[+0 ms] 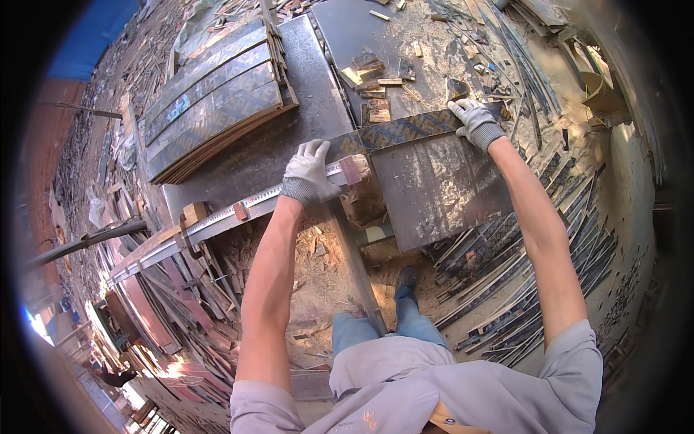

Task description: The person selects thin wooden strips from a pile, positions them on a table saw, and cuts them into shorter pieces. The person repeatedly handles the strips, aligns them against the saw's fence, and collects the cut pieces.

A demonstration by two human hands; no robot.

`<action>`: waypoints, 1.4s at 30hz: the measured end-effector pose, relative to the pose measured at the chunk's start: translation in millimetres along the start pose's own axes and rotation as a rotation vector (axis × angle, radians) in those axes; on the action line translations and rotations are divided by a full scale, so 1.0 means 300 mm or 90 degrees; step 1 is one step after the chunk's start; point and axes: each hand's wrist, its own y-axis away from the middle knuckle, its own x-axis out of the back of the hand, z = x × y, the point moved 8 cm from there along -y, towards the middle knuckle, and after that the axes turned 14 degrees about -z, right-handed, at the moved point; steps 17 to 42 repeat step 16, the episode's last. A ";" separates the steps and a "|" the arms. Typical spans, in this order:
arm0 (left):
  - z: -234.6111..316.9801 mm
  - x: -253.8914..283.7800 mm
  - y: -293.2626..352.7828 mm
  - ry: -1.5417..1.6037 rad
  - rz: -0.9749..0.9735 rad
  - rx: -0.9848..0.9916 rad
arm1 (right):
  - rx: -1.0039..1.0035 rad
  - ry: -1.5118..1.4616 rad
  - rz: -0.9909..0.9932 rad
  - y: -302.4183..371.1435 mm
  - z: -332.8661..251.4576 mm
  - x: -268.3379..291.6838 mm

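A long dark plywood strip (412, 132) with yellowish printing lies crosswise in front of me, over the dark table top. My left hand (311, 173), in a pale grey work glove, is closed at the strip's left end, beside a measuring scale (260, 197) fixed along a rail. Its palm covers part of the scale, and the strip's end under it is hidden. My right hand (477, 124), gloved alike, grips the strip near its right end, with fingers curled over the far edge. A wooden block (356, 170) with a reddish band sits at the scale's right end.
Stacked plywood strips (217, 108) stand on the table's left side. Wood offcuts (372, 76) and sawdust lie on the far table top (325, 22). Thin dark slats (506, 282) cover the floor at right; more boards (148, 304) are piled at left. A post (358, 267) stands before my legs.
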 end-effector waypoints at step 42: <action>-0.018 -0.034 -0.039 0.006 0.016 0.001 | 0.025 -0.726 -0.289 0.675 -0.152 -0.153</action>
